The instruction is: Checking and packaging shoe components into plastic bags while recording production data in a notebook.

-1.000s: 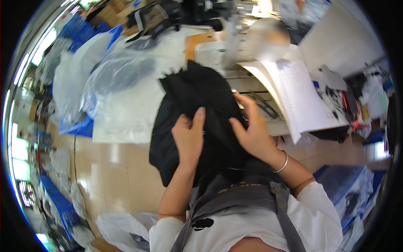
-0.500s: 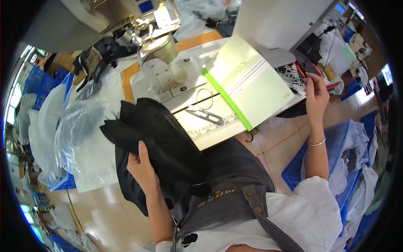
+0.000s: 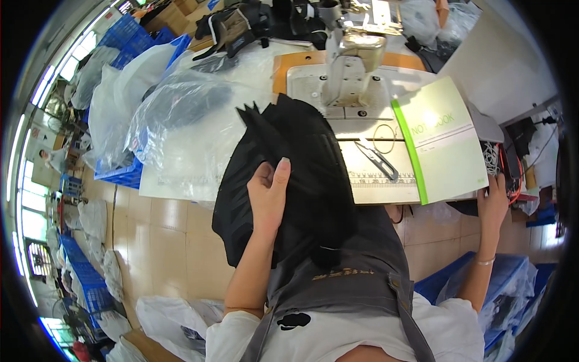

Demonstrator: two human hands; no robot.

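pressing down on a pile of black fabric (image 3: 301,163), the left hand (image 3: 269,196) lies flat with fingers together and thumb beside them, palm on the cloth. the fabric drapes from the white desk (image 3: 199,175) over its front edge onto the person's grey apron (image 3: 356,271). the right hand (image 3: 493,202) reaches well to the right, at the desk's edge below a green notebook (image 3: 443,142); whether it grips anything cannot be told, its fingers hidden. snips (image 3: 379,158) and a loop of thread lie on the sewing machine's (image 3: 353,66) bed between fabric and notebook. clear plastic bags (image 3: 175,114) sit on the desk's left part, with blue crates (image 3: 129,36) behind them.
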